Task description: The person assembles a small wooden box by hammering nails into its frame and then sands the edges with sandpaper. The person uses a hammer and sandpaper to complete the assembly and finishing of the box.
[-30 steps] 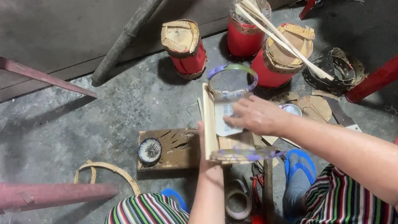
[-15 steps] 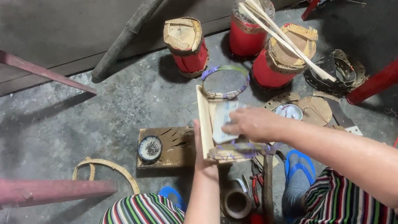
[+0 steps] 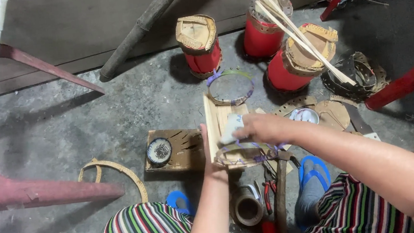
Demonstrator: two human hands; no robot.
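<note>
Grey concrete floor, left hand (image 3: pixel 212 157) gripping wooden frame (image 3: pixel 216 125) at centre, right hand (image 3: pixel 260 127) pinching pale scrap (image 3: pixel 230 129) over it, 3 red drums (image 3: pixel 260 39) at top, nail tin (image 3: pixel 159 151) left of centre.

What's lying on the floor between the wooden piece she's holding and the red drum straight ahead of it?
In the head view, a thin hoop wound with purple and green strips lies on the concrete between the wooden piece and the red drum.
</note>
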